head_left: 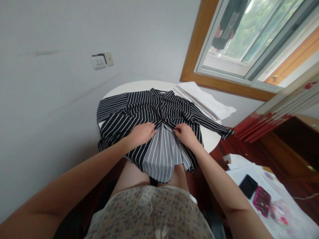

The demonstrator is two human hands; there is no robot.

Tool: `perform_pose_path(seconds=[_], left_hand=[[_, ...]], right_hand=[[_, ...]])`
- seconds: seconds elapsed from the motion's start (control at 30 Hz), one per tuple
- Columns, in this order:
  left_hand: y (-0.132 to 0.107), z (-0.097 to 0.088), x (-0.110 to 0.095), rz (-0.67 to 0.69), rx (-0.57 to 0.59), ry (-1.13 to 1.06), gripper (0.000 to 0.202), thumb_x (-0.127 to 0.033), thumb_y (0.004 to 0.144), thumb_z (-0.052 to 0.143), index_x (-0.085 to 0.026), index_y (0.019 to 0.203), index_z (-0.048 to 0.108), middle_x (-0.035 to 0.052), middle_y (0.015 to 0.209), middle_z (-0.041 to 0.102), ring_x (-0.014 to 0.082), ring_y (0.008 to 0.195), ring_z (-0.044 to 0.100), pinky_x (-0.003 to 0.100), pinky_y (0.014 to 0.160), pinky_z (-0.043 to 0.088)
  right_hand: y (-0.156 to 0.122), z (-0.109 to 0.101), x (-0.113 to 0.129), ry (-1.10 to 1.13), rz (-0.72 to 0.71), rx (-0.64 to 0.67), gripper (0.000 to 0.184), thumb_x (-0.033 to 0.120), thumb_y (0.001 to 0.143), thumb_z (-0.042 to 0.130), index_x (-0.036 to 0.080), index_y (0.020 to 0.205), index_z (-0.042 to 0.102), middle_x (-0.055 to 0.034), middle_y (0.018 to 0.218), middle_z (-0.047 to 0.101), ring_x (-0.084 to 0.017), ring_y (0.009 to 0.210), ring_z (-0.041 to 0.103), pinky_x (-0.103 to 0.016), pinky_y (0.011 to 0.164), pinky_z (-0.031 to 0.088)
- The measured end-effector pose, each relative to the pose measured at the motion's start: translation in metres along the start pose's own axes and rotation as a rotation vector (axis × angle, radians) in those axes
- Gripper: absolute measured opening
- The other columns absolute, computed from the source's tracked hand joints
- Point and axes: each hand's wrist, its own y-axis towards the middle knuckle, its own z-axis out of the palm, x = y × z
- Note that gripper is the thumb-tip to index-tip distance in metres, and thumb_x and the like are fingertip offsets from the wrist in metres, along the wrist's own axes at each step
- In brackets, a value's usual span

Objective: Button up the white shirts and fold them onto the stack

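Note:
A black shirt with white stripes [139, 109] lies front up on a round white table [211, 139], its collar toward the wall. Its lower front is parted, and the paler inside of the back panel shows between the two edges and hangs over the table's near side. My left hand [143, 133] is closed on the left front edge of the shirt. On the opposite edge, my right hand [185, 134] pinches the fabric near the buttons. One sleeve reaches out past the table's right side; the other lies folded at the left.
Folded white cloth [201, 99] lies at the table's back right. Lower right, a white-covered surface [296, 212] holds a black phone [248, 186] and a pink-cased phone [262, 201]. A wall with a socket [98, 62] stands behind, with a window and a red-and-white curtain [274, 116] at right.

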Motion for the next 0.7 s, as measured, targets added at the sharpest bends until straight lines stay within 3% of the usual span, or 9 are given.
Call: perform_pose_path(seconds=[0.2,0.33,0.47,0.57,0.7], left_hand=[[0.001,-0.008,0.002,-0.003,-0.006,-0.231,0.030,-0.038,0.091,0.047,-0.020,0.067,0.053,0.0024,0.069,0.059,0.0162,0.064,0.053,0.027,0.062,0.037],[0.008,-0.020,0.000,0.016,-0.029,-0.525,0.032,-0.045,0.086,0.053,-0.020,0.067,0.057,-0.0009,0.061,0.056,0.0137,0.058,0.051,0.025,0.058,0.035],[0.019,-0.018,-0.008,-0.019,-0.005,-0.800,0.034,-0.050,0.085,0.054,-0.020,0.071,0.059,-0.0011,0.059,0.057,0.0135,0.057,0.053,0.025,0.058,0.038],[0.024,-0.006,-0.011,-0.098,-0.069,-0.916,0.037,-0.050,0.087,0.050,-0.020,0.067,0.054,-0.0021,0.057,0.054,0.0121,0.054,0.049,0.025,0.057,0.037],[0.021,0.009,-0.008,-0.131,-0.133,-1.051,0.039,-0.050,0.089,0.046,-0.020,0.065,0.049,-0.0051,0.054,0.043,0.0106,0.051,0.040,0.025,0.054,0.033]], right_hand=[[0.000,-0.029,0.006,0.176,-0.035,-0.073,0.012,0.022,0.082,0.067,0.019,0.071,0.071,-0.0036,0.079,0.059,-0.016,0.075,0.055,-0.032,0.079,0.045],[0.003,-0.036,0.016,0.533,0.047,0.083,0.026,0.040,0.082,0.067,0.020,0.066,0.065,0.0014,0.062,0.056,-0.013,0.062,0.051,-0.028,0.064,0.044],[0.009,-0.016,0.028,1.030,0.265,0.210,0.029,0.046,0.072,0.076,0.019,0.073,0.067,0.0028,0.064,0.060,-0.010,0.057,0.052,-0.025,0.058,0.047],[0.013,0.004,0.034,1.260,0.389,0.158,0.029,0.041,0.068,0.081,0.018,0.078,0.068,0.0023,0.068,0.064,-0.009,0.061,0.057,-0.024,0.063,0.051],[0.010,0.025,0.038,1.374,0.406,0.080,0.026,0.038,0.068,0.081,0.017,0.079,0.070,0.0024,0.068,0.065,-0.007,0.064,0.060,-0.021,0.070,0.053]])
